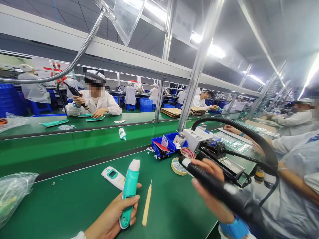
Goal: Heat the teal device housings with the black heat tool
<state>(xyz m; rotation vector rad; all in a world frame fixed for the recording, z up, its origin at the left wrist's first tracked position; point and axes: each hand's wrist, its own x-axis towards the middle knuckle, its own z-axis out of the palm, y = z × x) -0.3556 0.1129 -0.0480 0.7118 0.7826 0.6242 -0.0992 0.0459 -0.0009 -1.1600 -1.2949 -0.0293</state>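
My left hand (pixel 116 214) is wrapped round a teal and white handheld device (pixel 129 191), holding it upright and tilted over the green table (pixel 74 199). My right hand (pixel 211 189) grips a black power tool (pixel 216 186) with a thick black hose (pixel 251 136) arching to the right. Between the hands a thin wooden stick (pixel 147 207) lies on the table. A second white and teal device (pixel 113 177) lies flat just behind the left hand.
A tape roll (pixel 178 166), a blue parts bin (pixel 165 145), a white box (pixel 196 137) and a black stand (pixel 219 156) sit ahead right. A plastic bag (pixel 12 194) lies at left. A conveyor (pixel 74 142) carries a small device (pixel 122 133). Co-workers sit opposite and at right.
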